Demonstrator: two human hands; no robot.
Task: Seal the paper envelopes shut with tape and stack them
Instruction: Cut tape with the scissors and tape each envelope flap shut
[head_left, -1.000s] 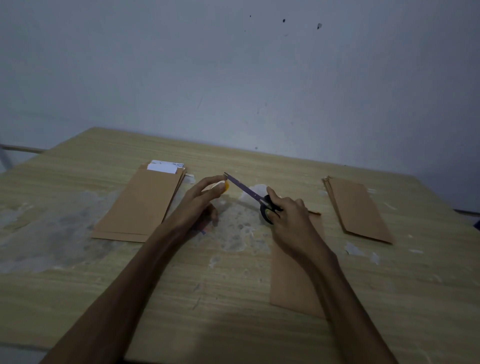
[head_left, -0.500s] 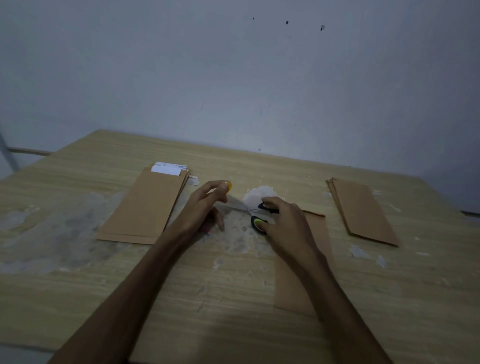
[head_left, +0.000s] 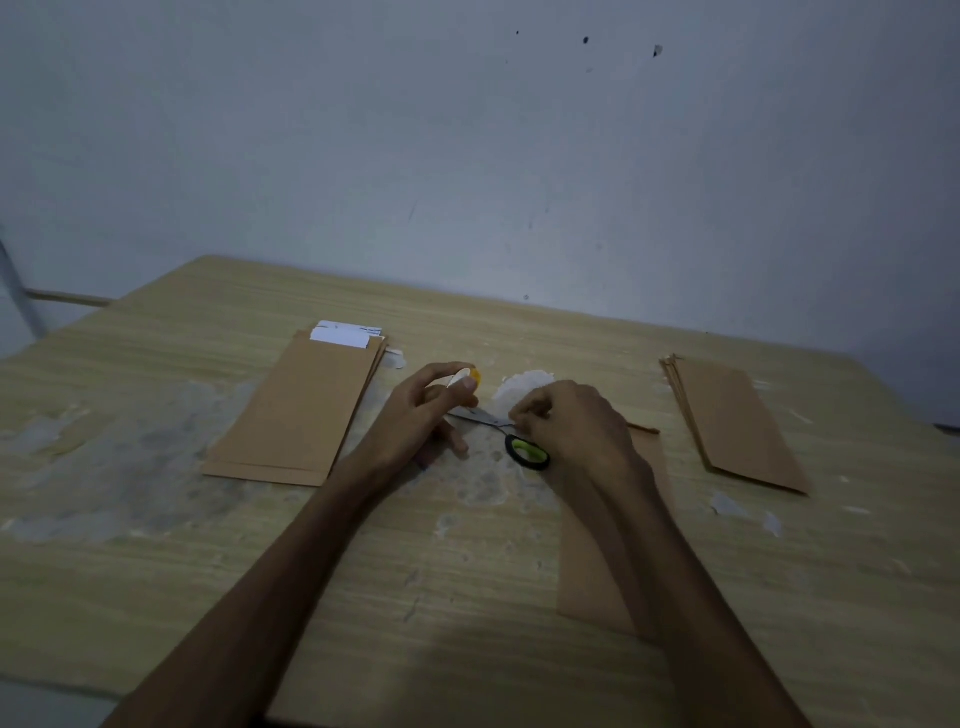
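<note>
**Taping at worn wooden table, dim room**

Pale wood-grain table (head_left: 467, 571), top scuffed with grey-white patches where finish is worn off, torn paper bits near right edge. Bluish-grey wall (head_left: 467, 156) behind, a few dark specks high up. Low light.

Left hand (head_left: 421, 415) pinching tape (head_left: 470, 375), yellow roll at thumb and fingertip, raised just above table. Right hand (head_left: 571, 426) curled, knuckles up, on scissors (head_left: 527, 451) lying flat on table; grip on handle not clear, cannot tell. Envelope (head_left: 597, 571) flat under right forearm. Left stack (head_left: 301, 410) with white slips poking from far end. Right stack (head_left: 737, 426) well apart, near right edge.
</note>
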